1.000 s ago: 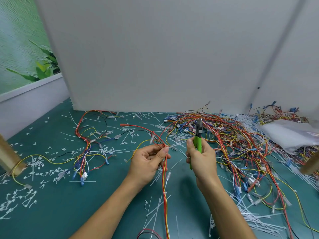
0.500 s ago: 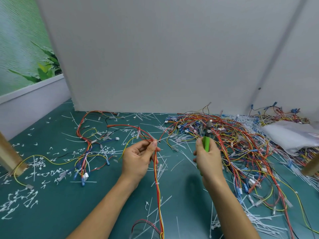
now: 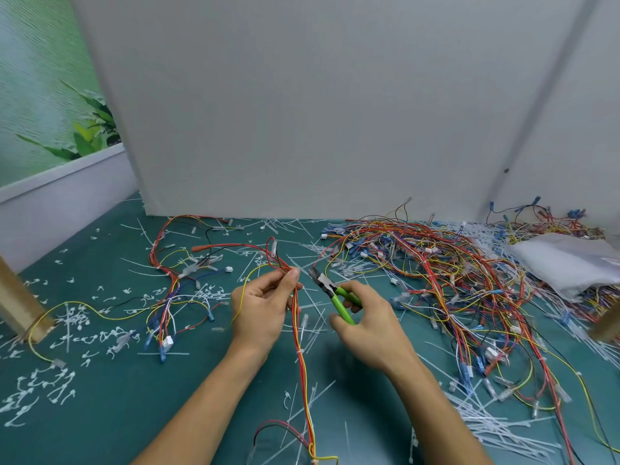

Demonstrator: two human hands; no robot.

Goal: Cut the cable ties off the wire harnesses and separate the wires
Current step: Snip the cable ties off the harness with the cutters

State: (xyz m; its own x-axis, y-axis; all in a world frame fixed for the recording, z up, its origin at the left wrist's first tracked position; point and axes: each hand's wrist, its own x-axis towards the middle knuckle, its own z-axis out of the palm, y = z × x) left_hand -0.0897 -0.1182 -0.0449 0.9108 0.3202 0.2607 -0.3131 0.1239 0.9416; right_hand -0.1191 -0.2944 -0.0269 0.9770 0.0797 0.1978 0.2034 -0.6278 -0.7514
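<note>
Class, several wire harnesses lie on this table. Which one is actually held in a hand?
The red-and-yellow harness pinched in the left hand; the others lie loose on the green table.

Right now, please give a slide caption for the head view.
Left hand pinches a red-yellow harness; right hand aims green cutters at it.

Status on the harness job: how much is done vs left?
Done: cut ties litter the mat, and loose wires lie at left. In hand: the left hand pinches a red-and-yellow harness; the right hand aims the cutters at it. Left: the big tangled pile at right, so well short of finished.
</note>
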